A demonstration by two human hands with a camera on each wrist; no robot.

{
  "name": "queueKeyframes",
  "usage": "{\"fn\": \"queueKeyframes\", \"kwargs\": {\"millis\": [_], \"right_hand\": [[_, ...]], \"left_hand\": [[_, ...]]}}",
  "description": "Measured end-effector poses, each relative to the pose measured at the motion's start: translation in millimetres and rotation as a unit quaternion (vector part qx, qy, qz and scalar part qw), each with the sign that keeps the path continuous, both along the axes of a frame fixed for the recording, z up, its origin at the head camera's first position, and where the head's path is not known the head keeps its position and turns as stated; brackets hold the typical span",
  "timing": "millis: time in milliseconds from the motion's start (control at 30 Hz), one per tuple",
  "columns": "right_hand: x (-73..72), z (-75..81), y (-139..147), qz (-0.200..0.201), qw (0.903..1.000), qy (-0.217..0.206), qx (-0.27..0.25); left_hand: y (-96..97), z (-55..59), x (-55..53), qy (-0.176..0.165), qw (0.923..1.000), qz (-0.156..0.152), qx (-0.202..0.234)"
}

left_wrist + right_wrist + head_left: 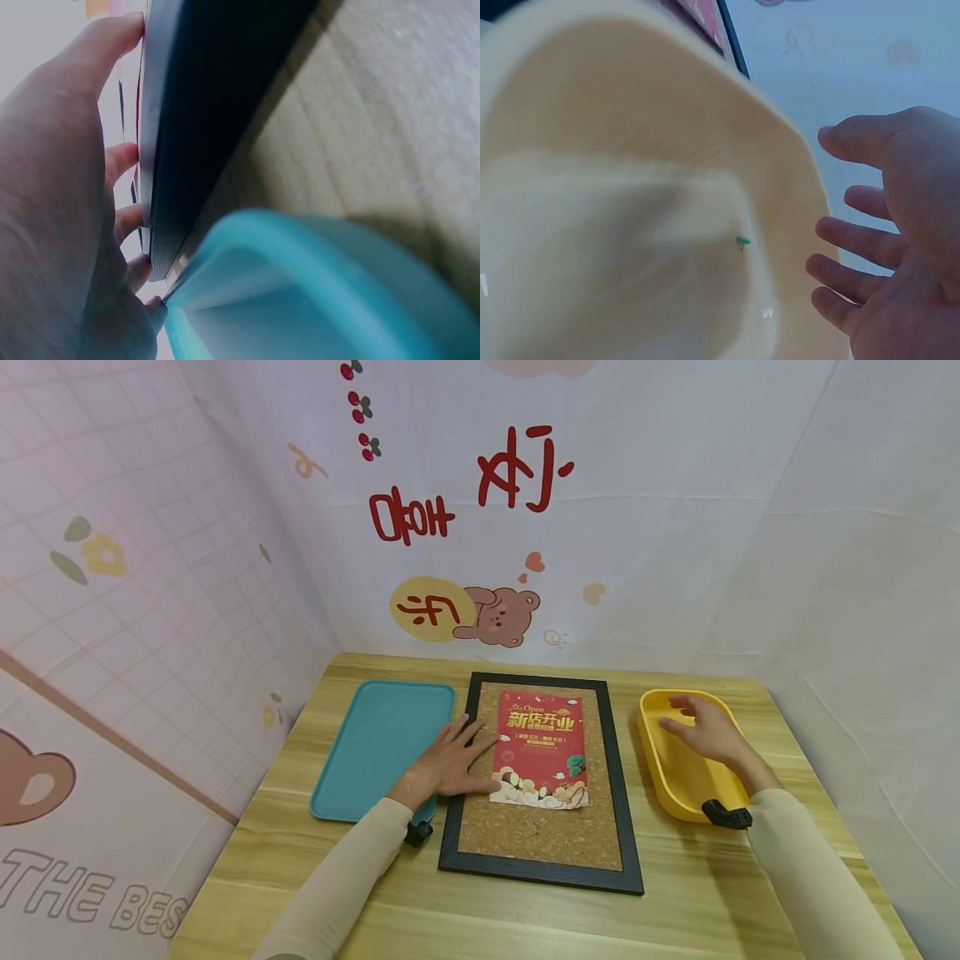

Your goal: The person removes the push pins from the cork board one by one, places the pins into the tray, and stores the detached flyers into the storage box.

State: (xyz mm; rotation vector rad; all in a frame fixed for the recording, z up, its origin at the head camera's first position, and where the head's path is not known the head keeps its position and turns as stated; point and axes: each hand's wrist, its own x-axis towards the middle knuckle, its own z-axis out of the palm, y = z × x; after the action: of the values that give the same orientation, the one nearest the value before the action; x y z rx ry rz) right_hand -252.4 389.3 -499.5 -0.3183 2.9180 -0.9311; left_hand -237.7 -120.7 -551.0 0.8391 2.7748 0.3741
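Observation:
A red poster (542, 747) with yellow lettering lies on a cork board (540, 839) with a black frame. My left hand (452, 762) rests with spread fingers across the board's left side, its fingertips at the poster's left edge. In the left wrist view, the thumb and fingers reach over the black frame (217, 97). Over the yellow bin (660, 768) hovers my right hand (705, 727), holding nothing, thumb and fingers apart and loosely bent. Inside that bin, the right wrist view shows a small green pushpin (742, 241) on the bottom.
A flat teal tray (375, 752) lies left of the board, partly under my left hand in the head view. The wooden table (540, 927) meets a printed cloth wall (637, 568) at the back, with more cloth on both sides.

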Motion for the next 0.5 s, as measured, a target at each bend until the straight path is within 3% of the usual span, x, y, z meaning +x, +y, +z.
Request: {"fn": "queueKeyframes", "kwargs": {"millis": [200,500], "right_hand": [[6.6,8.7,-14.4,0.011,0.9991,0.039,0.011],[13.4,17.3,-38.9,0.012,0.9993,0.034,-0.003]], "left_hand": [[-0.6,-0.1,1.0,0.001,1.0000,0.001,0.007],[-0.1,0.5,0.8,-0.001,1.0000,-0.001,-0.002]]}}
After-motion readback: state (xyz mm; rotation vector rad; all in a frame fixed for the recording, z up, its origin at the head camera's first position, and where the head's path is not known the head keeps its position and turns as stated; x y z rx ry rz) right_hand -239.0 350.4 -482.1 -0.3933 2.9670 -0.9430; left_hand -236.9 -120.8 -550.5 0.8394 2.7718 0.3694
